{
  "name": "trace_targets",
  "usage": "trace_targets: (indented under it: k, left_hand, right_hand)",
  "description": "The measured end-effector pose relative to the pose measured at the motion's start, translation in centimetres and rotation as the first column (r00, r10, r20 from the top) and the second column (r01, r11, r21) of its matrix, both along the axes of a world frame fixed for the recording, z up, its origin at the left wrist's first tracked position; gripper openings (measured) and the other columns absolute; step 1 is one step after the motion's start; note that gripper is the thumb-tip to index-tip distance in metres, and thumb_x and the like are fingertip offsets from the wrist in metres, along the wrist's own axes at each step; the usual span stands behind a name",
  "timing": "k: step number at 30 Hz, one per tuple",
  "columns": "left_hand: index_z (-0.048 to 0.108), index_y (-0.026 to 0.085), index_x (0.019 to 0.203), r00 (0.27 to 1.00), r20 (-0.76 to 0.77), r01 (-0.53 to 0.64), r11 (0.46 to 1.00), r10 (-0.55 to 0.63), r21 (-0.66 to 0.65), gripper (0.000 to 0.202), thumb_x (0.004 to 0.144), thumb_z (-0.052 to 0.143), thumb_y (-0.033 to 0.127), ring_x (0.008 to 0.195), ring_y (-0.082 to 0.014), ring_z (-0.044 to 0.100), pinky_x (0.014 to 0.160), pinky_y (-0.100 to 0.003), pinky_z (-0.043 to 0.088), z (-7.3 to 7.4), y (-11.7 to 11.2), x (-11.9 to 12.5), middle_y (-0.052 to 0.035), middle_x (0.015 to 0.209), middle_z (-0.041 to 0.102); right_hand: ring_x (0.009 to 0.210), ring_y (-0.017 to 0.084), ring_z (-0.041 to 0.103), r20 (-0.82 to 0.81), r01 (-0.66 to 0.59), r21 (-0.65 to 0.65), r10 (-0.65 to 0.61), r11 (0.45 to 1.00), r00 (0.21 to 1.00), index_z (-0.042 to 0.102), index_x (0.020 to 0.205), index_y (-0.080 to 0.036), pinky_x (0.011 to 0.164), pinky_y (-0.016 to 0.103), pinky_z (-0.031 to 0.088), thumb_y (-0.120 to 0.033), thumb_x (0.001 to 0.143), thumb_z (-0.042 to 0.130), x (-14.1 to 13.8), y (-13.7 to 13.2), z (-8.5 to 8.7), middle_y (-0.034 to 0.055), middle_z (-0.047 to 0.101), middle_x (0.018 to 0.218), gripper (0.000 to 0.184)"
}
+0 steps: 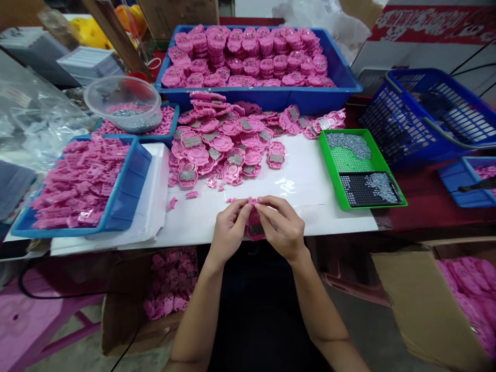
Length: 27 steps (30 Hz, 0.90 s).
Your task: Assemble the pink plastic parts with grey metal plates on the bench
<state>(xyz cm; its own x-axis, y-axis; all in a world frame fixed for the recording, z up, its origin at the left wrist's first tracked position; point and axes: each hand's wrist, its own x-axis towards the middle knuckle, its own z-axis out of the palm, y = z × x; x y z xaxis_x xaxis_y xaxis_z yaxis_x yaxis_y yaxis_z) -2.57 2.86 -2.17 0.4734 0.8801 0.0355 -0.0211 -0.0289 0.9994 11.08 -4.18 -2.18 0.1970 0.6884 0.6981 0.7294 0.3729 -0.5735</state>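
Pink casing (254, 231), far edge in closed pinches of left hand (229, 225) and right hand (285, 227), heaped parts (220, 142) beyond them

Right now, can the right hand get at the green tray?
Likely yes: only white tabletop shows between the right hand and the green tray, though that hand is busy with a pink piece.

Head camera above worktable (310, 178), facing forward-down; seemingly near, edges soft.

At L, pink stool (27, 315) stands on gray flr (364, 323).
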Motion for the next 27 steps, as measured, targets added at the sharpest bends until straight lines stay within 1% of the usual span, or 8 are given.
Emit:
trace_targets:
  k: [8, 10, 13, 16, 19, 22, 24, 27]
  left_hand:
    - [0.071, 0.019, 0.103, 0.998, -0.011, -0.055, 0.995, 0.056, 0.088, 0.028, 0.100, 0.056, 0.043, 0.090, -0.0170, 0.070, 0.084, -0.025, 0.055, 0.6, -0.9, 0.5, -0.0049, 0.100, 0.076]
    - [0.071, 0.018, 0.104, 0.997, -0.023, -0.066, 0.987, 0.071, 0.147, 0.027, 0.101, 0.055, 0.040, 0.090, -0.0166, 0.071, 0.082, -0.025, 0.056, 0.8, -1.4, 0.7, -0.0048, 0.099, 0.076]
    - [0.072, 0.019, 0.109, 0.994, -0.033, -0.087, 0.955, 0.100, 0.284, 0.023, 0.103, 0.054, 0.032, 0.090, -0.0155, 0.072, 0.082, -0.025, 0.057, 1.2, -2.1, 1.0, -0.0045, 0.101, 0.077]
    - [0.072, 0.020, 0.115, 0.990, -0.028, -0.107, 0.876, 0.136, 0.470, 0.022, 0.102, 0.055, 0.025, 0.095, -0.0169, 0.073, 0.087, -0.029, 0.059, 1.5, -2.5, 1.2, -0.0059, 0.108, 0.077]
    - [0.072, 0.020, 0.119, 0.976, -0.020, -0.152, 0.748, 0.215, 0.646, 0.024, 0.100, 0.058, 0.020, 0.104, -0.0198, 0.072, 0.095, -0.035, 0.058, 1.4, -2.7, 1.3, -0.0083, 0.113, 0.075]
    - [0.071, 0.021, 0.123, 0.959, 0.002, -0.189, 0.636, 0.283, 0.748, 0.028, 0.097, 0.062, 0.017, 0.104, -0.0203, 0.071, 0.096, -0.037, 0.058, 1.1, -2.8, 1.2, -0.0087, 0.112, 0.074]
    - [0.071, 0.021, 0.123, 0.955, 0.022, -0.201, 0.590, 0.295, 0.782, 0.029, 0.096, 0.064, 0.015, 0.103, -0.0207, 0.072, 0.094, -0.037, 0.059, 0.9, -2.9, 1.1, -0.0085, 0.109, 0.074]
    - [0.070, 0.020, 0.123, 0.949, 0.031, -0.209, 0.554, 0.312, 0.806, 0.028, 0.096, 0.063, 0.015, 0.104, -0.0213, 0.072, 0.095, -0.038, 0.059, 0.5, -3.1, 1.2, -0.0093, 0.109, 0.074]
  right_hand:
    - [0.105, 0.023, 0.073, -0.126, 0.042, -0.028, -0.045, 0.999, 0.991, 0.074, 0.113, -0.026, 0.090, 0.041, 0.065, -0.011, 0.094, 0.064, -0.1, -0.2, 0.6, 0.0084, 0.074, 0.115, 0.026]
    - [0.106, 0.023, 0.072, -0.184, 0.027, -0.025, -0.031, 0.999, 0.983, 0.073, 0.111, -0.025, 0.091, 0.041, 0.064, -0.013, 0.094, 0.066, 0.0, -0.3, 0.4, 0.0089, 0.074, 0.114, 0.022]
    - [0.110, 0.024, 0.071, -0.316, -0.024, -0.026, 0.015, 0.999, 0.948, 0.066, 0.120, -0.024, 0.095, 0.043, 0.063, -0.016, 0.094, 0.064, 0.1, -0.5, 0.0, 0.0106, 0.072, 0.119, 0.027]
    - [0.119, 0.024, 0.068, -0.382, -0.108, -0.064, 0.075, 0.992, 0.921, 0.061, 0.130, -0.024, 0.103, 0.045, 0.058, -0.016, 0.098, 0.058, 0.3, -0.7, -0.1, 0.0116, 0.070, 0.128, 0.033]
    - [0.124, 0.025, 0.066, -0.411, -0.188, -0.058, 0.148, 0.980, 0.900, 0.063, 0.129, -0.024, 0.108, 0.047, 0.054, -0.017, 0.100, 0.055, 0.7, -0.9, 0.3, 0.0105, 0.069, 0.132, 0.031]
    - [0.123, 0.025, 0.066, -0.475, -0.255, -0.034, 0.209, 0.966, 0.855, 0.064, 0.124, -0.024, 0.106, 0.047, 0.055, -0.022, 0.100, 0.056, 0.9, -1.1, 0.6, 0.0105, 0.070, 0.130, 0.025]
    - [0.121, 0.025, 0.067, -0.508, -0.295, -0.021, 0.244, 0.955, 0.826, 0.065, 0.121, -0.024, 0.105, 0.047, 0.055, -0.024, 0.101, 0.057, 1.0, -1.2, 0.7, 0.0108, 0.070, 0.128, 0.022]
    - [0.119, 0.025, 0.066, -0.536, -0.341, 0.005, 0.291, 0.940, 0.793, 0.065, 0.117, -0.024, 0.104, 0.046, 0.055, -0.024, 0.101, 0.056, 1.1, -1.2, 0.9, 0.0109, 0.069, 0.125, 0.018]
